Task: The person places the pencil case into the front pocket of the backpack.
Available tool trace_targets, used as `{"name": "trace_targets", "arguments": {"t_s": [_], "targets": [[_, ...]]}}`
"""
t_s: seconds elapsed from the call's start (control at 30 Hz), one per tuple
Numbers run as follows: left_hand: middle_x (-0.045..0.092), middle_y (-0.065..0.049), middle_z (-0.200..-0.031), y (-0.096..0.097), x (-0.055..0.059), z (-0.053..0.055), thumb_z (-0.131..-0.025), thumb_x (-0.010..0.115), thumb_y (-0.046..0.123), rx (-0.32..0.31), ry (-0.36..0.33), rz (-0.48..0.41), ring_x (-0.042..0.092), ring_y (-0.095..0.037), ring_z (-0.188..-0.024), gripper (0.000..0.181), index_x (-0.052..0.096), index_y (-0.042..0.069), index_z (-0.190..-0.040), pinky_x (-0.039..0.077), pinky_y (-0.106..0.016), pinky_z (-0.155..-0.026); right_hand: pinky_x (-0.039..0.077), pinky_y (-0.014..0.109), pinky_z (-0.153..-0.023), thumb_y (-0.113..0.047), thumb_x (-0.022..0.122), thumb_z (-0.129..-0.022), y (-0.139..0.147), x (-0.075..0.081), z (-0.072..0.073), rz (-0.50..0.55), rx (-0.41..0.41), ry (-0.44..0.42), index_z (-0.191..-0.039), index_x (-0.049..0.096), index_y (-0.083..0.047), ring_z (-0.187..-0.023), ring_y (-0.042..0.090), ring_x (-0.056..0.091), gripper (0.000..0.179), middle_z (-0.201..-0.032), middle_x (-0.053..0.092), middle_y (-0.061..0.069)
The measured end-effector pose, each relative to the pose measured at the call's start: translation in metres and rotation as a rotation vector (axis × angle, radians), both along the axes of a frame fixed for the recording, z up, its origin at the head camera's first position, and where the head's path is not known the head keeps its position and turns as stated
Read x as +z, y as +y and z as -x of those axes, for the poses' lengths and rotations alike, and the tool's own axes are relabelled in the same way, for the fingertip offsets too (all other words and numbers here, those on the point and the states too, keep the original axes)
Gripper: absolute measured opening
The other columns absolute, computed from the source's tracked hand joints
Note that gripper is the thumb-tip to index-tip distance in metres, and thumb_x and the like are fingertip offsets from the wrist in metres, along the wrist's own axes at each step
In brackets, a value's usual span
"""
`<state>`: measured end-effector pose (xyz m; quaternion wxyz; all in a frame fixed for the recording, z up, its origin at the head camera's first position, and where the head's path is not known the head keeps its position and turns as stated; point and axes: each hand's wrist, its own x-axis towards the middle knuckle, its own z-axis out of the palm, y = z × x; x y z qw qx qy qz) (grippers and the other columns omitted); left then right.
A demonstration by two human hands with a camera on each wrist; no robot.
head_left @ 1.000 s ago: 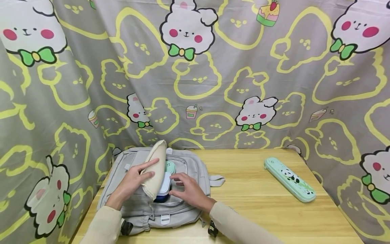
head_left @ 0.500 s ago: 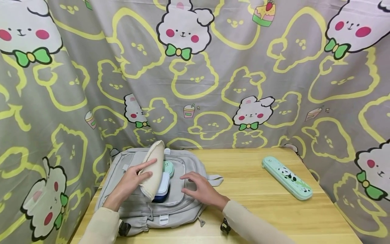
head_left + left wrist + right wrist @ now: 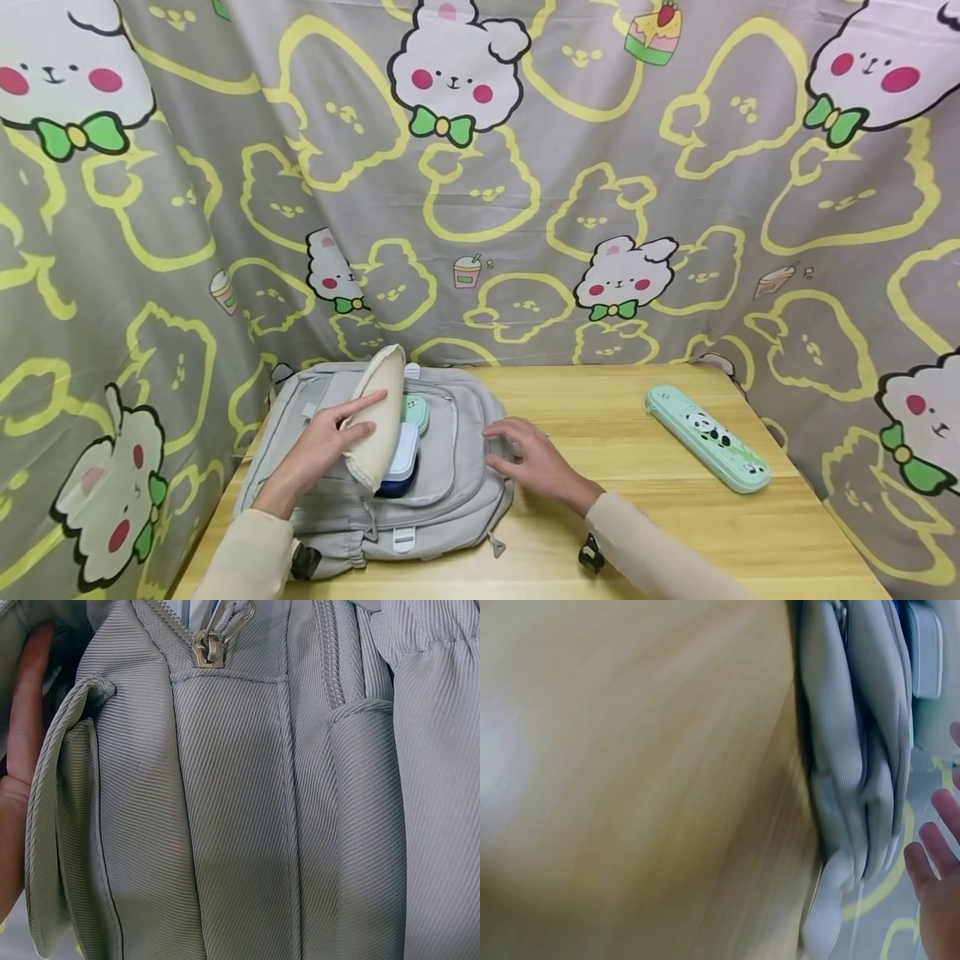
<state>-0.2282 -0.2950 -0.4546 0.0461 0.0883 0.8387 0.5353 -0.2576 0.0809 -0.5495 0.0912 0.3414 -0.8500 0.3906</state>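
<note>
A grey backpack (image 3: 467,437) lies on the table with its front pocket unzipped. My left hand (image 3: 322,446) holds the pocket's cream-lined front flap (image 3: 381,429) raised, thumb and index finger on the lining side; the other fingers are hidden behind it. Inside the pocket show a mint-green case (image 3: 416,412), a light blue box (image 3: 405,450) and a dark blue item (image 3: 399,486) under it, partly covered by the flap. My right hand (image 3: 542,461), fingers spread and holding nothing, hovers by the backpack's right edge. In the left wrist view a zipper pull (image 3: 210,649) hangs at the pocket's end.
A mint-green panda pencil case (image 3: 708,437) lies at the right of the wooden table (image 3: 600,517). A strap loop (image 3: 825,907) sticks out from the backpack in the right wrist view. Patterned curtain (image 3: 495,208) closes off the back and both sides.
My right hand has drawn away from the light blue box, moving right across the pocket to the backpack's edge. The left hand keeps holding the flap in the same place.
</note>
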Motion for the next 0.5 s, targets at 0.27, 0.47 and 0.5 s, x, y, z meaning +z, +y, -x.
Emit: {"name": "trace_targets", "arguments": {"t_s": [0.27, 0.47, 0.5], "targets": [[0.049, -0.012, -0.169, 0.0, 0.0, 0.0, -0.108, 0.068, 0.019, -0.004, 0.003, 0.014, 0.028, -0.042, -0.164, 0.053, 0.058, 0.018, -0.16, 0.027, -0.064, -0.13, 0.054, 0.054, -0.111, -0.022, 0.085, -0.097, 0.04, -0.007, 0.002, -0.025, -0.089, -0.019, -0.133, 0.074, -0.013, -0.132, 0.025, 0.065, 0.038, -0.138, 0.072, -0.001], [0.049, -0.013, -0.169, -0.001, 0.0, -0.001, -0.108, 0.068, 0.019, 0.002, 0.005, 0.018, 0.028, -0.042, -0.165, 0.053, 0.059, 0.02, -0.159, 0.026, -0.065, -0.13, 0.051, 0.06, -0.113, -0.021, 0.085, -0.097, 0.073, -0.01, 0.001, -0.056, -0.166, -0.053, -0.135, 0.074, -0.013, -0.136, 0.029, 0.063, 0.04, -0.142, 0.07, 0.0], [0.049, -0.013, -0.169, -0.001, 0.0, -0.001, -0.108, 0.068, 0.019, 0.003, 0.006, 0.018, 0.028, -0.042, -0.165, 0.053, 0.059, 0.02, -0.159, 0.027, -0.066, -0.13, 0.051, 0.061, -0.113, -0.021, 0.084, -0.097, 0.079, -0.011, 0.001, -0.058, -0.177, -0.049, -0.136, 0.074, -0.013, -0.137, 0.03, 0.063, 0.041, -0.143, 0.07, 0.001]]}}
